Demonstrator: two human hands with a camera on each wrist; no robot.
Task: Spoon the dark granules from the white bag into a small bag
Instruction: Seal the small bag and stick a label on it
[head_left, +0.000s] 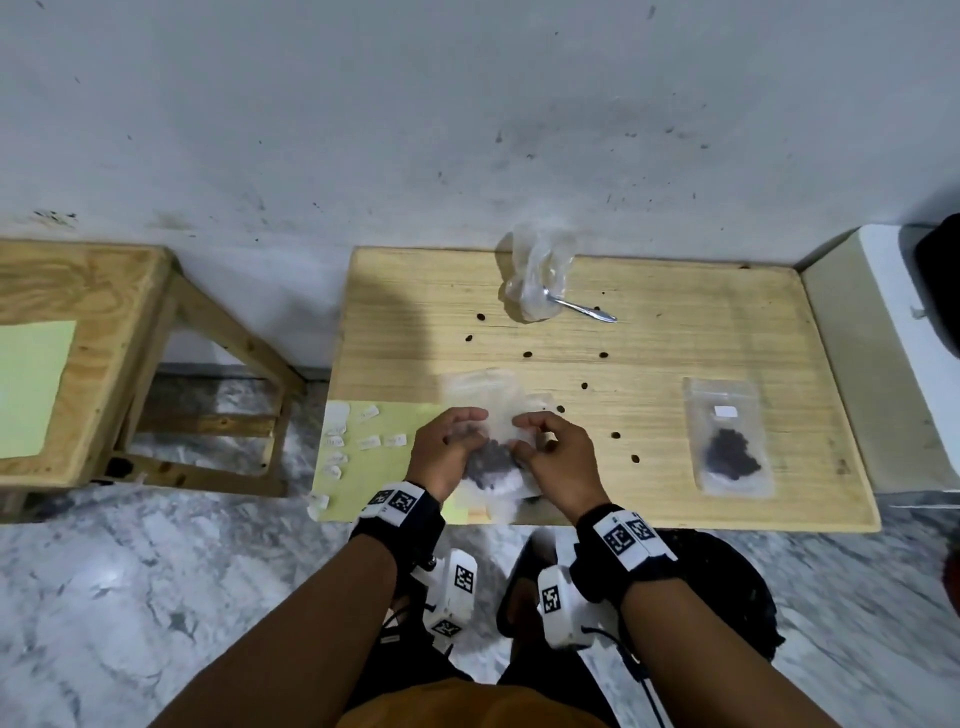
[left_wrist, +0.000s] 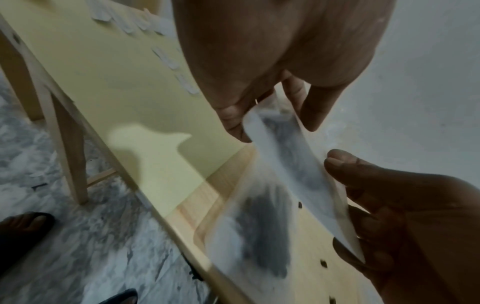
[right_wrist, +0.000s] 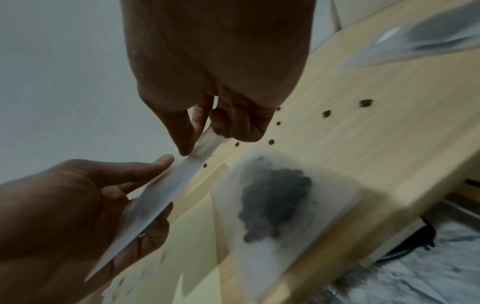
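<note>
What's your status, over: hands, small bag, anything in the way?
Left hand and right hand both pinch the small bag, held above the table. Spoon idle at far edge. Loose granules scattered on table.

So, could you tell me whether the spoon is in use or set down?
Set down: the spoon lies on the table against the crumpled clear bag, far from both hands.

Wooden table (head_left: 675, 332): crumpled clear bag (head_left: 537, 275) with spoon (head_left: 582, 307), filled pouch (head_left: 730, 439), scattered granules (head_left: 528, 355), yellow sheet (head_left: 374, 457).
</note>
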